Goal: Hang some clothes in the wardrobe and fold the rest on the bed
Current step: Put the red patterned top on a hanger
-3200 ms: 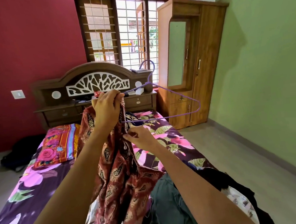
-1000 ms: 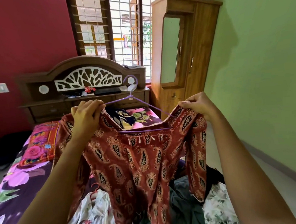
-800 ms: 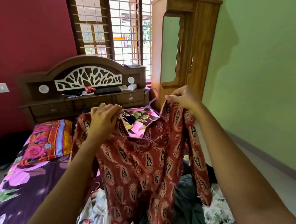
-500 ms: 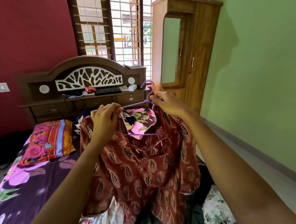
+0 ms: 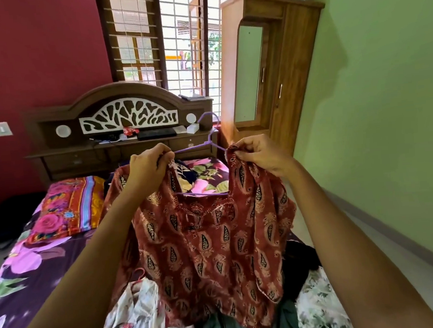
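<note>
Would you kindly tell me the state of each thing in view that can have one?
Red top, held up, unfolded.
Purple hanger, inside the top, hook free.
Left hand, gripping one shoulder.
Right hand, pinching the other shoulder.
Wardrobe, doors shut.
Other clothes, unfolded heap.

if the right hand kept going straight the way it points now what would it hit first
Probably the purple hanger: the right hand, gripping a shoulder of the red kurta, points forward-left at its neck just ahead. Past that is the headboard, but depth is unclear.
</note>
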`<state>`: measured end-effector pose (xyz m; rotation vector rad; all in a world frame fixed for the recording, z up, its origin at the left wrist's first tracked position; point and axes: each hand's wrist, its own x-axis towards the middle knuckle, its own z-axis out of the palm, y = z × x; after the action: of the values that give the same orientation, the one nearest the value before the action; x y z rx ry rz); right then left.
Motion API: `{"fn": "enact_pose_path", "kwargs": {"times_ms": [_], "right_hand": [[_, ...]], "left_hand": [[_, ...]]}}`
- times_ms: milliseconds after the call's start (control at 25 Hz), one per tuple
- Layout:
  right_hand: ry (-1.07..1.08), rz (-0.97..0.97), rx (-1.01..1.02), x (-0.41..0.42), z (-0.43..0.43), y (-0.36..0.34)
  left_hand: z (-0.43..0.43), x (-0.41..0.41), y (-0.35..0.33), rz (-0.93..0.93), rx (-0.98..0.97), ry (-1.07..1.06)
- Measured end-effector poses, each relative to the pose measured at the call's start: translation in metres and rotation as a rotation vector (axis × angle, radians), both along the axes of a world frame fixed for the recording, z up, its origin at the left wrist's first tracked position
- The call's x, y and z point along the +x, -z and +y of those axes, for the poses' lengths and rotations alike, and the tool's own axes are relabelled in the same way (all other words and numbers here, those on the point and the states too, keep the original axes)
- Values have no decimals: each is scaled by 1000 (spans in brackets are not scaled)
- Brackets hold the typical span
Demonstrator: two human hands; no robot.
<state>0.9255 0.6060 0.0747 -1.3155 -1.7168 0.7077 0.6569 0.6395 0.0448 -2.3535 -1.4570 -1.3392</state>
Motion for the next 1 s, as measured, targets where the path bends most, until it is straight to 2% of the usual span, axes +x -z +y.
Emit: {"fn": "enact_pose_path", "kwargs": {"times_ms": [120, 280, 360, 520, 640, 760, 840, 920, 1000], "right_hand": [[11, 125, 3, -14, 5, 4], [-83, 38, 70, -41, 3, 1], [-122, 53, 91, -57, 0, 0], [-122, 37, 76, -61, -3, 5], [-3, -48, 70, -38, -3, 10], [234, -92, 207, -8, 0, 23], [310, -100, 228, 1, -1, 36], [313, -227, 30, 1, -5, 49], [286, -368, -297, -4, -8, 63]], "left_hand": [[-3, 9, -7, 32, 2, -1], [-16, 29, -8, -41, -124, 138], [-17, 43, -8, -72, -154, 118], [-6, 41, -7, -383, -474, 303], [-1, 29, -3, -470, -523, 227], [-2, 16, -5, -537, -516, 132], [-2, 13, -8, -557, -499, 108], [-3, 14, -13, -563, -490, 88], [-2, 14, -15, -558, -468, 68]]}}
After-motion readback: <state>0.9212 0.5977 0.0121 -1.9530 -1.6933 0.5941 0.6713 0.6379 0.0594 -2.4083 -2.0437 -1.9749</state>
